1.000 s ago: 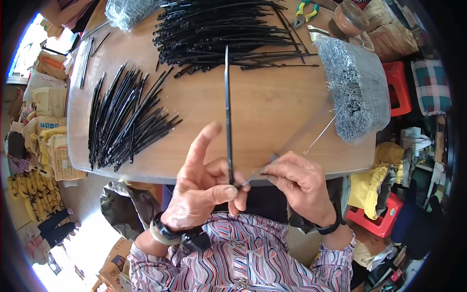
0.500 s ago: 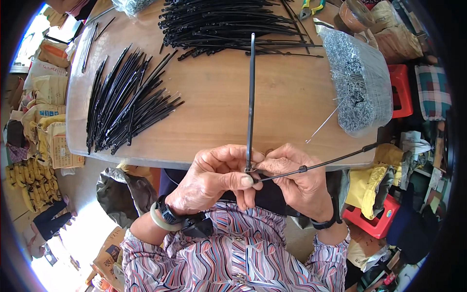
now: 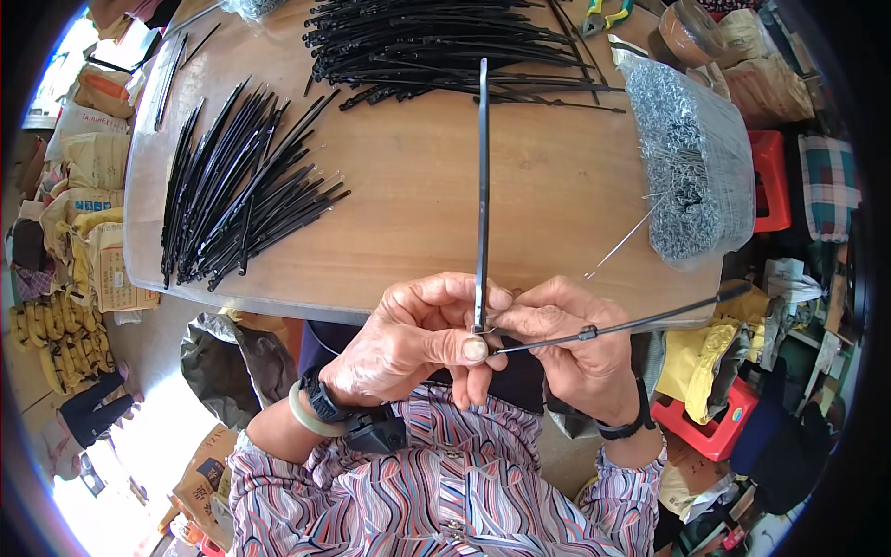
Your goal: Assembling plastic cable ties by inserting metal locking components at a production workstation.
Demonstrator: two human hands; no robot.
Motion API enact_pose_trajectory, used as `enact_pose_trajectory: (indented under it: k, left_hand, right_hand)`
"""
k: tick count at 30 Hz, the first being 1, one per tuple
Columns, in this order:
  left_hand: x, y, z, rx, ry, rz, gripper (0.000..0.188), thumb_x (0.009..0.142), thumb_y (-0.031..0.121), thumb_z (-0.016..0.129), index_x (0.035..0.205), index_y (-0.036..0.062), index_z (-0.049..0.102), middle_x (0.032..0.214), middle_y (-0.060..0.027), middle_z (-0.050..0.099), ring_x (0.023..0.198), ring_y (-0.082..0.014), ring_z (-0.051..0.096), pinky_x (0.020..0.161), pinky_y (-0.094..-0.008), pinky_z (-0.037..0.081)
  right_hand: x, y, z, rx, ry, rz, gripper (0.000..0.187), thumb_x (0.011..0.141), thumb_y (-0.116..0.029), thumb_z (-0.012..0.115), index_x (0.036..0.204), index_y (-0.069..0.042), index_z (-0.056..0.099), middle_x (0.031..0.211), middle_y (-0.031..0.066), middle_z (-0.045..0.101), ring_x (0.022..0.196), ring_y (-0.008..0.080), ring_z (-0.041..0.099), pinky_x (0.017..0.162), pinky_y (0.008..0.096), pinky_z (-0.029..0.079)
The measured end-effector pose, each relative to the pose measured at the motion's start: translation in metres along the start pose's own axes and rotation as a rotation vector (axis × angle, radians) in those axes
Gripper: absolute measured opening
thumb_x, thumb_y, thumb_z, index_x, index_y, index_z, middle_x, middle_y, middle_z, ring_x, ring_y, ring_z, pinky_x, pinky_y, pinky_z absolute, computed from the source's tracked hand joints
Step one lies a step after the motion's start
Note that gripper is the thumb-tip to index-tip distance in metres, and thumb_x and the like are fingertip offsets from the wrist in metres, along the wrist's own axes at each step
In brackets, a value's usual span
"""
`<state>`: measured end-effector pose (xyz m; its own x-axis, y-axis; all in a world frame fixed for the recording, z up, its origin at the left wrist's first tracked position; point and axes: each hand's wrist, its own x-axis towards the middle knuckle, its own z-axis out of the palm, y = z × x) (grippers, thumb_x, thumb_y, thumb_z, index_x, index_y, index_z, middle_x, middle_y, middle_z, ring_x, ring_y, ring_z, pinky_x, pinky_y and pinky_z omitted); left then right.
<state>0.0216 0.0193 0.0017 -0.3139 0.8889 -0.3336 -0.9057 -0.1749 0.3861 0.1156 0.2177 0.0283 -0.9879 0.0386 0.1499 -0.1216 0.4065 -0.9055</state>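
My left hand (image 3: 394, 339) is closed, its thumb and fingers pinching the lower end of a flat black strip (image 3: 483, 186) that points away from me. A thin black rod (image 3: 640, 325) with a small collar meets the strip at my left thumb and runs off to the right across my right hand. A bit of thin metal wire (image 3: 483, 330) glints at this joint. My right hand (image 3: 585, 348) is closed, its fingertips pressed together beside the joint; what they grip is hidden.
A pile of black strips (image 3: 246, 190) lies at left on the table (image 3: 408, 204), a bigger black stack (image 3: 427, 51) at the far side. At right sit a clear bag of metal wire pins (image 3: 687, 176), one loose pin (image 3: 620, 243) and pliers (image 3: 603, 19). Red stools (image 3: 715, 422) stand beyond.
The flat strip has turned slightly in my left fingers and sits more upright. The rod's far end has shifted a little to the right and lower. Both hands keep their hold.
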Motion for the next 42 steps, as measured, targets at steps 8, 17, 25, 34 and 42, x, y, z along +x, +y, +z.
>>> enact_pose_trajectory:
  k: [8, 17, 25, 34, 42]
  left_hand:
    - [0.002, -0.005, -0.002, -0.317, 0.006, -0.099, 0.037, 0.089, -0.001, 0.069, 0.125, 0.0018, 0.058, 0.092, -0.0208, 0.071, 0.065, -0.0293, 0.072, 0.049, -0.034, 0.058]
    - [-0.02, 0.03, 0.009, 1.415, -0.111, 0.455, 0.029, 0.077, -0.011, 0.071, 0.105, -0.0033, 0.07, 0.078, -0.0109, 0.065, 0.062, -0.0181, 0.064, 0.055, -0.03, 0.049]
    - [-0.008, 0.005, 0.012, 1.559, 0.283, 0.692, 0.029, 0.083, -0.008, 0.066, 0.11, 0.0002, 0.065, 0.086, -0.0143, 0.061, 0.07, -0.0318, 0.062, 0.06, -0.0362, 0.05]
    - [-0.002, 0.009, 0.016, 1.115, 0.191, 0.319, 0.013, 0.098, -0.004, 0.059, 0.109, -0.0019, 0.063, 0.084, -0.0052, 0.067, 0.07, -0.0101, 0.06, 0.064, -0.0254, 0.05]
    - [-0.025, 0.011, 0.001, 1.631, 0.004, 0.728, 0.037, 0.075, -0.01, 0.059, 0.11, 0.0009, 0.061, 0.078, -0.0099, 0.056, 0.064, -0.0299, 0.061, 0.055, -0.0402, 0.049]
  right_hand:
    - [-0.003, 0.006, 0.008, -0.283, 0.098, -0.085, 0.021, 0.08, 0.004, 0.068, 0.099, -0.003, 0.075, 0.09, 0.0101, 0.07, 0.078, 0.0233, 0.069, 0.066, 0.0334, 0.053]
    - [0.022, -0.01, -0.038, -0.018, -0.341, 0.149, 0.017, 0.08, 0.004, 0.069, 0.096, -0.002, 0.075, 0.093, 0.0127, 0.069, 0.078, 0.025, 0.07, 0.068, 0.0321, 0.054]
    - [0.007, 0.005, -0.003, -0.602, 0.094, -0.069, 0.028, 0.067, 0.002, 0.068, 0.093, -0.006, 0.073, 0.09, 0.0074, 0.066, 0.072, 0.0246, 0.066, 0.062, 0.0367, 0.052]
    - [-0.003, -0.005, 0.015, -0.655, 0.215, -0.05, 0.027, 0.068, -0.003, 0.067, 0.094, -0.002, 0.073, 0.089, 0.0053, 0.065, 0.077, 0.0234, 0.062, 0.068, 0.0353, 0.047]
    - [0.033, -0.029, 0.002, -0.687, -0.181, -0.054, 0.009, 0.071, -0.013, 0.072, 0.078, -0.008, 0.069, 0.079, 0.0042, 0.061, 0.087, 0.0268, 0.054, 0.08, 0.042, 0.041]
